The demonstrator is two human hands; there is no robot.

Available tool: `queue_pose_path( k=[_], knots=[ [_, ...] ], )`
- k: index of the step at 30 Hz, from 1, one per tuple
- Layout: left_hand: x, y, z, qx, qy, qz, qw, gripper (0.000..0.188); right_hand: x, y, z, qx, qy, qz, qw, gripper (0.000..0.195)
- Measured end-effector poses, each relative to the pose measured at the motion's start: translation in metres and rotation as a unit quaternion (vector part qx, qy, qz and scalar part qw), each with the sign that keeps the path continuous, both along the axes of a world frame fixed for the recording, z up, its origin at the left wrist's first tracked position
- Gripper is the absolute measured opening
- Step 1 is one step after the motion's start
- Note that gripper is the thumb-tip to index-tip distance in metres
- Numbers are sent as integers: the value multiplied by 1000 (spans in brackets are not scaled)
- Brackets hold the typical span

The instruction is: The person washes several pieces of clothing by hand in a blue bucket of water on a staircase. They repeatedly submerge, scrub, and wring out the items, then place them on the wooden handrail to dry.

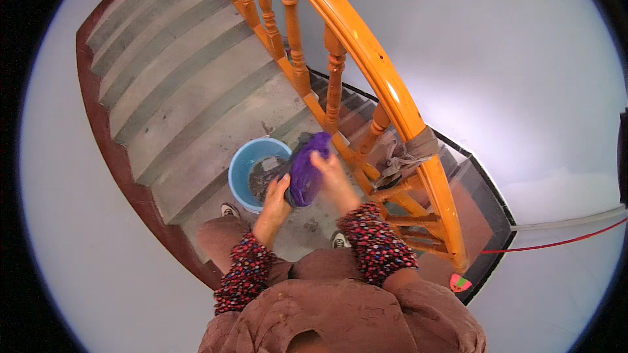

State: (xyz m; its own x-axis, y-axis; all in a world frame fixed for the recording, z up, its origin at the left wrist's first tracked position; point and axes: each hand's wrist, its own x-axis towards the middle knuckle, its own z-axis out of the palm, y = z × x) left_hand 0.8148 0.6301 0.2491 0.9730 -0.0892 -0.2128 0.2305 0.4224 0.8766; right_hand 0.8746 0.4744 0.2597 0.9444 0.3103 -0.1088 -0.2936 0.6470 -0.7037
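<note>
A purple cloth [308, 169], dark grey along its left side, is bunched between my two hands over the concrete stairs. My left hand [275, 201] grips its lower left edge, thumb on top. On the right side of the cloth, my right hand [336, 181] is slightly blurred, with its thumb against the fabric; how firmly its fingers close is hard to see. Just left of the cloth stands a light blue plastic bucket [237, 171] with murky water [262, 176] inside. The cloth overlaps the bucket's right rim in the view.
Curved concrete steps [181, 103] rise at the upper left. A varnished wooden handrail [365, 49] with turned balusters [335, 83] runs along the right, a grey rag [423, 144] tied around it. Lower stairs show beyond. A pink and green item [460, 283] lies at lower right, near a red cord [554, 244].
</note>
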Motion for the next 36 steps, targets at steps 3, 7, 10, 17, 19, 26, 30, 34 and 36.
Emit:
queue_pose_path(
  k=[3,7,10,17,19,26,30,34,36],
  knots=[
    [0,-31,-13,-221,43,-42,973,51,-4,-37,10,70,-39,-3,997,41],
    [-5,-87,30,-242,-34,38,969,44,-21,-76,35,141,21,-84,986,41],
    [1,-82,41,-288,-100,31,952,44,-24,-103,31,185,30,-114,976,42],
    [-5,-87,57,-293,-65,74,951,39,-46,-135,31,113,-7,-179,977,40],
    [-5,-75,56,-349,-56,97,931,38,-50,-148,57,1,-65,-170,983,44],
    [-15,-69,57,-13,-113,116,987,59,-52,-182,10,-654,-367,71,657,33],
    [-32,-80,64,97,-186,73,975,63,-66,-163,15,-709,-270,-40,651,29],
    [-45,-93,85,257,-296,-29,920,66,-64,-155,14,-432,-89,-77,894,41],
    [-52,-99,99,279,-299,-85,909,65,-60,-147,30,-122,15,-45,991,54]
  ],
)
